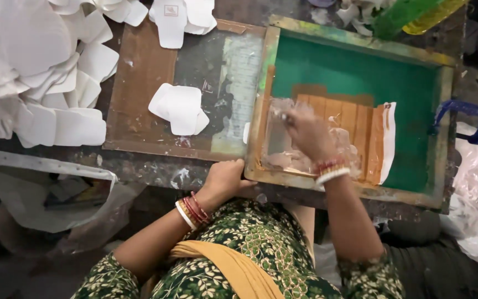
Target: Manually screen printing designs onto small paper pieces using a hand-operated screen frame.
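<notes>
Gripping the near-left corner of the screen frame (355,52) with my left hand (225,180), fingers curled over the wooden edge and clamped on it, thumb side toward me. Just beyond and to the right, my right hand (308,133) sits inside the frame, fingers bunched shut on a crumpled clear plastic sheet (289,160), pressed down on the mesh. Under it runs the orange ink patch (355,119), its long axis going left to right, stretching away from my fingers toward the right side of the green mesh. My right hand is the nearer one to it, touching its left end. Farther left, a white cut card piece (178,108) lies on the brown board (139,72), well apart from both hands, with a heap of white pieces (40,83) beyond.
</notes>
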